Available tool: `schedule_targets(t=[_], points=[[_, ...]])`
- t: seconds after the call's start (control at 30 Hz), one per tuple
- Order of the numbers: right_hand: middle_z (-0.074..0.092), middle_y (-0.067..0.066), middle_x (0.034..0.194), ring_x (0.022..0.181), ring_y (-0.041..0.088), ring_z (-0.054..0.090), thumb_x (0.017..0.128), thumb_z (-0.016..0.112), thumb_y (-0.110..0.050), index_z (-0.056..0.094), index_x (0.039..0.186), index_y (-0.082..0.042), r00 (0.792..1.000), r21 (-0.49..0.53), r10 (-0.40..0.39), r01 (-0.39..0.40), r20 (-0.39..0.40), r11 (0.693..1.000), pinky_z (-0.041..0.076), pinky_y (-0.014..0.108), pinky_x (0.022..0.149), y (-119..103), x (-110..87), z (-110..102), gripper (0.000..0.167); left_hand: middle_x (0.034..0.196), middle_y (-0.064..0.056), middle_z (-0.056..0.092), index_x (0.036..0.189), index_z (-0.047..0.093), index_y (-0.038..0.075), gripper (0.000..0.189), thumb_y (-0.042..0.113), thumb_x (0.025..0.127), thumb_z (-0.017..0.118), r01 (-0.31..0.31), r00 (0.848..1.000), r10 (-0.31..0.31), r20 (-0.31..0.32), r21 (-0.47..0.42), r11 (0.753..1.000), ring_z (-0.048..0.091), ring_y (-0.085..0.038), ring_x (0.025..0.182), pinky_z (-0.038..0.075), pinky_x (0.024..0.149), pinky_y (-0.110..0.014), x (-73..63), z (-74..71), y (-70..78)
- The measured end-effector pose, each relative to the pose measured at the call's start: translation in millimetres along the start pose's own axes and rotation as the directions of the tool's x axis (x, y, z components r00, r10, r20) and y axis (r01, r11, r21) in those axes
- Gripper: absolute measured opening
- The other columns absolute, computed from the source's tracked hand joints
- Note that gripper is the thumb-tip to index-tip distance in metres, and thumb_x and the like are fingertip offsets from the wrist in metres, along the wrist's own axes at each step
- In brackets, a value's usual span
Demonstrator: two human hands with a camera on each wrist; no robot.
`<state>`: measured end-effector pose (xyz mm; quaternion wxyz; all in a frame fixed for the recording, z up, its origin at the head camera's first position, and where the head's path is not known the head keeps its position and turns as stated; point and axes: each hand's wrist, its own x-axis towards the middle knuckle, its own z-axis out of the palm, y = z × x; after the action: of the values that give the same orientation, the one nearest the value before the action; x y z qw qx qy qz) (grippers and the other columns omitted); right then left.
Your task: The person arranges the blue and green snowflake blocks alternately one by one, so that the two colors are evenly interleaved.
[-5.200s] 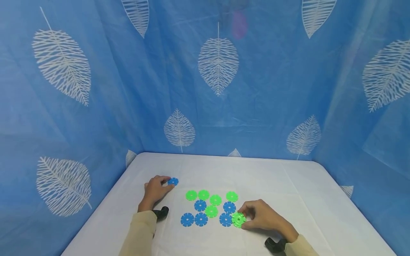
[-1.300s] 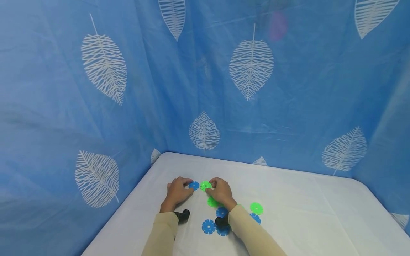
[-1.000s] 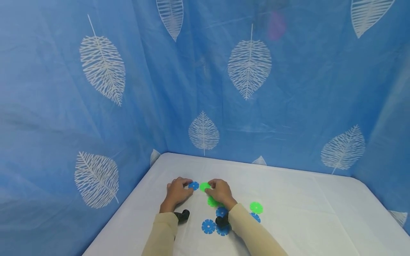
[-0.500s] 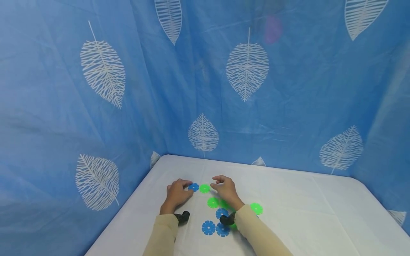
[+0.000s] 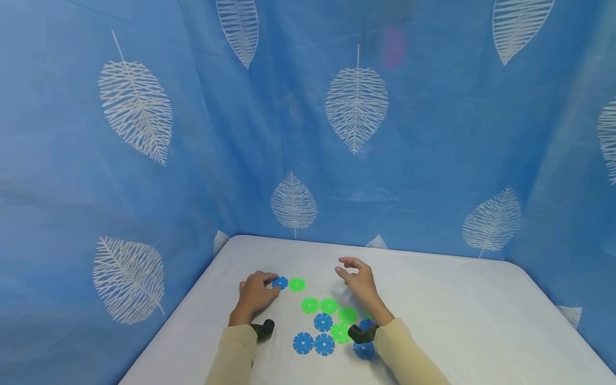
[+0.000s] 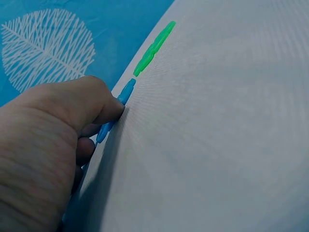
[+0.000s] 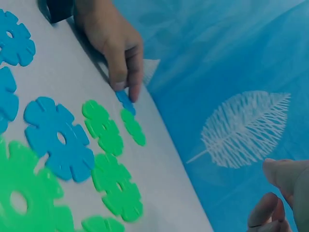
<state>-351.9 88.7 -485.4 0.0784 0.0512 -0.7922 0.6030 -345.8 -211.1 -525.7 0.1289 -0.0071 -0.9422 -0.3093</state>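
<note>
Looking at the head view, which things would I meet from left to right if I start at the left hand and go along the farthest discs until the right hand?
Left hand → blue disc that it pinches → far green disc → right hand, holding nothing.

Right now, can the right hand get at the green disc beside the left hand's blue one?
Probably yes: the right hand holds nothing, and only white tabletop shows between it and that green disc.
</note>
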Motion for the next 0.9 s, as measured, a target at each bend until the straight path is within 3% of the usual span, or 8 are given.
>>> schedule_targets(t=[0.13, 0.3, 0.4, 0.57, 0.9], points=[[0.059, 0.017, 0.127, 0.093, 0.040, 0.066, 0.093, 0.071, -0.025, 0.068, 0.124, -0.014, 1.000, 0.000, 0.007, -0.007, 0.005, 1.000, 0.053, 0.031, 0.076, -6.5, -3.9, -11.6, 0.033, 0.105, -0.001, 0.069, 0.117, 0.075, 0.022, 0.037, 0.030, 0.081, 0.075, 0.006, 1.000, -0.006, 0.007, 0.011, 1.000, 0.061, -0.022, 0.103, 0.032, 0.084, -0.043, 2.0, -4.8, -3.3], [0.059, 0.011, 0.124, 0.078, 0.029, 0.065, 0.094, 0.071, -0.028, 0.067, 0.125, -0.018, 0.999, -0.024, -0.024, 0.025, 0.039, 0.999, 0.054, 0.042, 0.078, -21.5, -14.6, -37.5, 0.033, 0.108, -0.001, 0.069, 0.119, 0.074, 0.022, 0.038, 0.030, 0.082, 0.075, 0.003, 1.000, -0.003, 0.023, 0.006, 1.000, 0.060, -0.023, 0.105, 0.032, 0.084, -0.043, 5.0, -3.0, -1.9], [0.059, 0.011, 0.124, 0.073, 0.019, 0.063, 0.094, 0.070, -0.030, 0.066, 0.125, -0.018, 0.997, -0.027, -0.050, 0.052, 0.057, 0.998, 0.054, 0.037, 0.076, -30.7, -22.1, -50.4, 0.034, 0.108, -0.002, 0.069, 0.118, 0.074, 0.021, 0.038, 0.030, 0.082, 0.074, -0.004, 1.000, 0.004, 0.023, 0.009, 1.000, 0.061, -0.024, 0.106, 0.033, 0.084, -0.044, 4.7, -3.3, -2.0], [0.058, 0.015, 0.125, 0.072, 0.018, 0.061, 0.094, 0.070, -0.032, 0.065, 0.122, -0.013, 0.993, -0.015, -0.088, 0.090, 0.081, 0.996, 0.050, 0.027, 0.068, -44.8, -37.3, -68.1, 0.035, 0.111, -0.004, 0.069, 0.119, 0.074, 0.021, 0.039, 0.030, 0.082, 0.074, -0.001, 0.999, 0.000, 0.038, 0.009, 1.000, 0.061, -0.026, 0.108, 0.033, 0.086, -0.045, 3.1, -2.3, -0.1], [0.059, 0.012, 0.117, 0.066, 0.013, 0.058, 0.093, 0.071, -0.031, 0.065, 0.122, -0.017, 0.981, -0.060, -0.152, 0.160, 0.117, 0.985, 0.051, 0.027, 0.066, -56.8, -60.1, -92.4, 0.033, 0.111, -0.003, 0.069, 0.120, 0.073, 0.022, 0.038, 0.032, 0.083, 0.074, 0.008, 0.999, -0.008, 0.048, 0.012, 1.000, 0.060, -0.025, 0.108, 0.033, 0.087, -0.045, 4.4, 0.4, -2.1]])
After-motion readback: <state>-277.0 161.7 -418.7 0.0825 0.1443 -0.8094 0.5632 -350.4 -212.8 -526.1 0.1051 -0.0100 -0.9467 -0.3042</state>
